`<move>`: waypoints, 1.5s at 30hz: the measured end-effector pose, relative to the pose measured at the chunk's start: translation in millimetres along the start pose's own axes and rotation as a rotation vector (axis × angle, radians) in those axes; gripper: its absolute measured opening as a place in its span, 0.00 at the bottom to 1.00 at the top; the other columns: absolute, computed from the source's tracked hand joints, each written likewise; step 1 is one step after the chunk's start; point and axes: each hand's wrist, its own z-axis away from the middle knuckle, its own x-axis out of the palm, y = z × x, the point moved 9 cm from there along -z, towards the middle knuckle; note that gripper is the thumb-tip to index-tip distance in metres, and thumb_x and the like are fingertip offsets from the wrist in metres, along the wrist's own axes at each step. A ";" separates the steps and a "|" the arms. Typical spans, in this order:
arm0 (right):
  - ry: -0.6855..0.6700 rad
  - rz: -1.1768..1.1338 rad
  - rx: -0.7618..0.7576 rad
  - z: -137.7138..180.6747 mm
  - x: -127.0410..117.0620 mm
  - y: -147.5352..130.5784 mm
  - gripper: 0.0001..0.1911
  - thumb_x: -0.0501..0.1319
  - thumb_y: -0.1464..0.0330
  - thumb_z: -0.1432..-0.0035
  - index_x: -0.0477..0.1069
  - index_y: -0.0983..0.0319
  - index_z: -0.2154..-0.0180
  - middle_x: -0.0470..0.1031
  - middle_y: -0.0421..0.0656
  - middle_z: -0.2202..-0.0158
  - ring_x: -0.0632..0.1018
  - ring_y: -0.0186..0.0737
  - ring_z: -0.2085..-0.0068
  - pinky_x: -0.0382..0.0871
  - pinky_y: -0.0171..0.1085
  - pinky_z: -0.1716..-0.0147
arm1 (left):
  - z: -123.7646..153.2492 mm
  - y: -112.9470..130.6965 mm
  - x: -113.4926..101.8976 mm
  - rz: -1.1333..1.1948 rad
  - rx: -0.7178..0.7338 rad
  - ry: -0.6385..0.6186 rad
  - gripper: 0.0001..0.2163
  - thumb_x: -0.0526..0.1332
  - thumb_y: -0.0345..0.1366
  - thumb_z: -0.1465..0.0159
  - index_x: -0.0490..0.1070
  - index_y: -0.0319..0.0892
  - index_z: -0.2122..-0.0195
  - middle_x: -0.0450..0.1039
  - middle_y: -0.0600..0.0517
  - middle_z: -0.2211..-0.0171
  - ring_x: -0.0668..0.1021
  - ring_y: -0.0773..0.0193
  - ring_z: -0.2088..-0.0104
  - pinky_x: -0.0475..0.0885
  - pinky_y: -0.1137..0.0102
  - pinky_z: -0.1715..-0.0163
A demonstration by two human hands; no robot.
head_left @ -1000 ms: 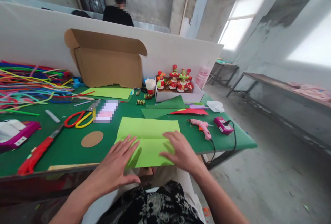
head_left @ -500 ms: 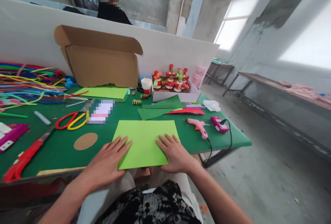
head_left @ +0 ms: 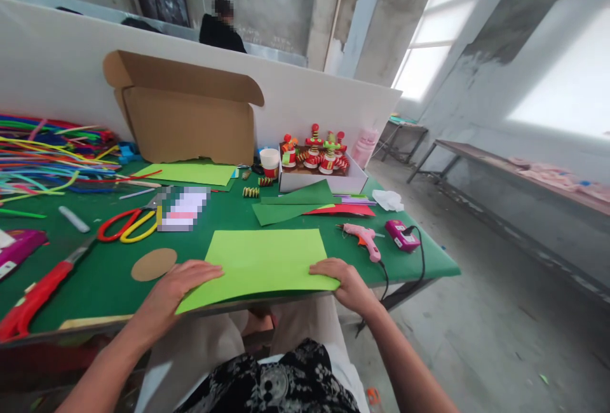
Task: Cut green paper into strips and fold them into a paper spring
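Observation:
A light green sheet of paper [head_left: 267,260] lies at the table's front edge, its near part bent up slightly off the table. My left hand [head_left: 183,279] is closed on its left side, fingers on top and thumb hidden. On the right side, my right hand [head_left: 343,276] grips the near corner in the same way, fingers together over the paper. A brown cardboard disc [head_left: 154,265] lies just left of my left hand. The pink glue gun [head_left: 363,238] rests beyond my right hand, its cord hanging over the edge.
Red-handled scissors [head_left: 45,292] and red-and-yellow scissors [head_left: 128,225] lie at left. Darker green paper [head_left: 298,200] is behind the sheet. A white box [head_left: 324,183] holds small red-and-green figures. Pipe cleaners [head_left: 47,152], a cardboard box [head_left: 190,121] and a purple power strip [head_left: 401,236] surround these.
My hands lay flat with spread fingers on the sheet; now they have moved apart and closed on its sides. The sheet's near part has spread toward both hands and lifted a little.

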 end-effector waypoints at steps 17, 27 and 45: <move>0.363 0.091 0.460 12.5 -5.0 33.0 0.22 0.56 0.55 0.41 0.58 0.58 0.82 0.62 0.39 0.81 0.66 0.37 0.75 0.55 0.36 0.74 | 18.2 -19.0 -23.4 0.054 -0.453 0.339 0.20 0.59 0.50 0.44 0.57 0.48 0.88 0.62 0.53 0.82 0.68 0.59 0.75 0.63 0.69 0.70; 0.331 0.322 0.568 3.9 -5.2 33.5 0.21 0.53 0.57 0.39 0.52 0.58 0.80 0.58 0.36 0.83 0.61 0.34 0.80 0.49 0.34 0.77 | -3.6 -11.1 -12.9 -0.393 -0.305 0.203 0.17 0.50 0.47 0.36 0.66 0.49 0.79 0.70 0.47 0.79 0.71 0.52 0.69 0.58 0.64 0.71; 0.378 0.565 0.530 -0.6 -7.3 27.8 0.21 0.47 0.59 0.31 0.72 0.58 0.71 0.75 0.37 0.81 0.74 0.35 0.80 0.52 0.32 0.78 | -12.5 -33.1 -0.1 -0.799 -0.368 -0.012 0.25 0.42 0.47 0.33 0.77 0.48 0.75 0.70 0.48 0.84 0.74 0.53 0.76 0.61 0.61 0.71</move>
